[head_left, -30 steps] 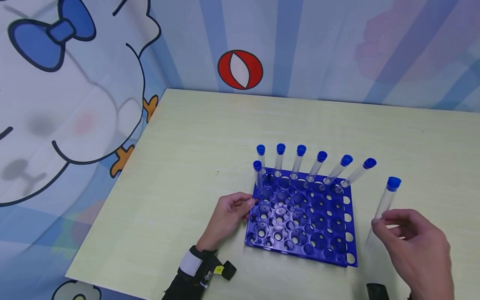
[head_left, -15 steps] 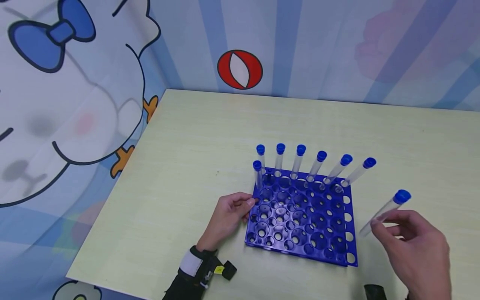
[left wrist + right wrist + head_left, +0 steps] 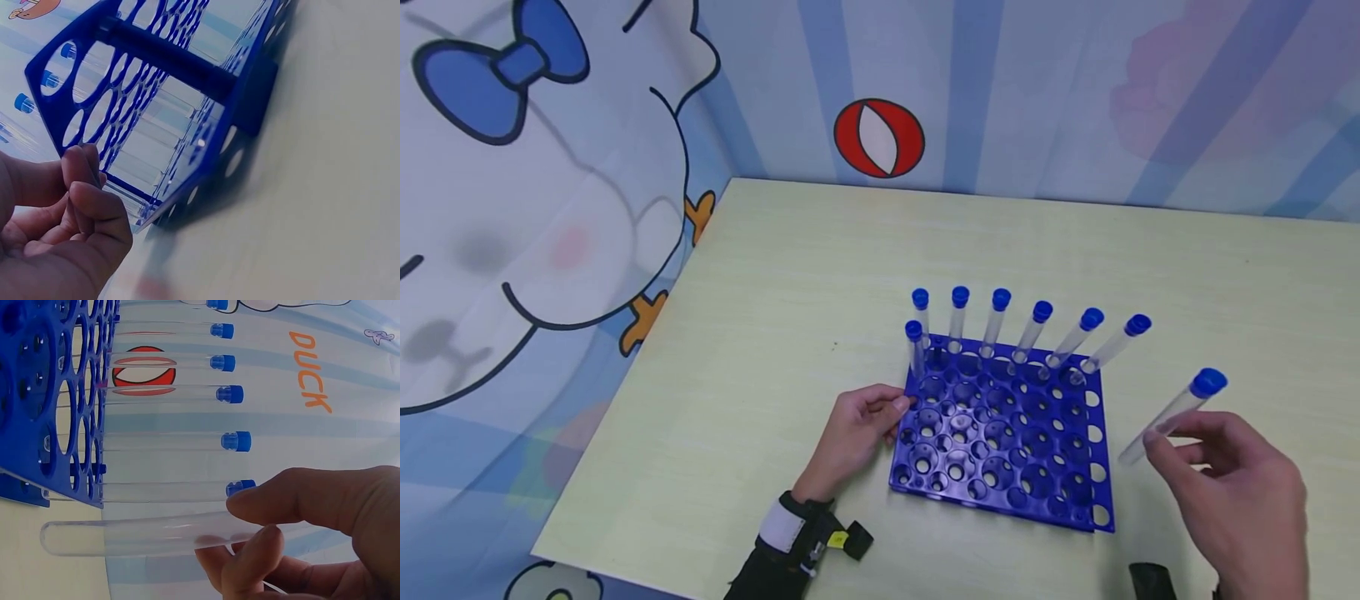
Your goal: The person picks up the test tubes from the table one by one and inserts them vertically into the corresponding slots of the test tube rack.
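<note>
A blue test tube rack (image 3: 1000,433) stands on the table, its top full of round holes. My left hand (image 3: 856,429) pinches the rack's left edge; the left wrist view shows the thumb and fingers of that hand (image 3: 75,225) at the rack's corner (image 3: 62,119). To the right of the rack, my right hand (image 3: 1236,492) holds a clear test tube (image 3: 1172,412) with a blue cap, tilted with its cap up to the right. In the right wrist view, the rounded lower end of this tube (image 3: 75,539) lies beside the rack, outside its holes.
Several capped tubes (image 3: 997,312) stand in the rack's back row, and one more (image 3: 915,350) stands in front of them at the left. The pale table (image 3: 737,333) meets a printed wall (image 3: 1037,100) behind and at the left.
The tube in my right hand has leaned over from near upright, its cap swinging right and down, then rising slightly. My left hand and the rack have stayed in place.
</note>
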Tool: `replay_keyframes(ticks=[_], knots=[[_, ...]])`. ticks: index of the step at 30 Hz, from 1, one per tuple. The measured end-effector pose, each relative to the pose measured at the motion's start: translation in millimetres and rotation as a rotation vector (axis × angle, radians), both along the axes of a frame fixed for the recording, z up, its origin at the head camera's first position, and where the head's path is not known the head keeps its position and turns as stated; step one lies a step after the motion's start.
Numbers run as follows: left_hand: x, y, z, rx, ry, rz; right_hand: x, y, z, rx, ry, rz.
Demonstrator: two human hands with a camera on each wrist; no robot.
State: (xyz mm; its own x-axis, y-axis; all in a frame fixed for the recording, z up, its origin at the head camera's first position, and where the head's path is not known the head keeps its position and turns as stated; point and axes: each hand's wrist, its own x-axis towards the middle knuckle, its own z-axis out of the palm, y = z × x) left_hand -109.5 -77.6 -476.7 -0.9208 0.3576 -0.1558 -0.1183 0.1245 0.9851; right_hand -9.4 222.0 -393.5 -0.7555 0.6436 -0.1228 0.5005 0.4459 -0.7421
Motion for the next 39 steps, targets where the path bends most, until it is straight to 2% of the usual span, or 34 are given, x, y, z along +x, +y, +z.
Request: replay_keyframes(ticks=[2,9,12,15,22,33,39], knots=[[-0.1,-0.5,2.5,0.0,-0.011,0.001,-0.7,-1.1,1.4,-0.004,0.015,0.006],[5.1,0.7,23.7,0.0,-0.008,-0.006,-7.5,-10.9,7.7,0.04,0.015,0.034],[5.9,1.1,25.1,0.009,-0.006,-0.006,-10.5,-16.7,11.4,0.055,0.025,0.052],[5.9,1.2,25.0,0.012,-0.007,-0.006,-13.2,-21.9,15.1,0.056,0.075,0.083],[-0.1,1.1,-0.1,0.016,0.017,0.005,-19.7,-33.8,19.5,0.076,0.122,0.15],[0.5,0.2,-1.3,0.021,0.012,0.011,-30.7,-53.6,21.8,0.054,0.226,0.274],[0.8,-0.2,-1.1,0.008,0.015,0.011,-36.5,-62.9,20.9,0.069,0.252,0.336]])
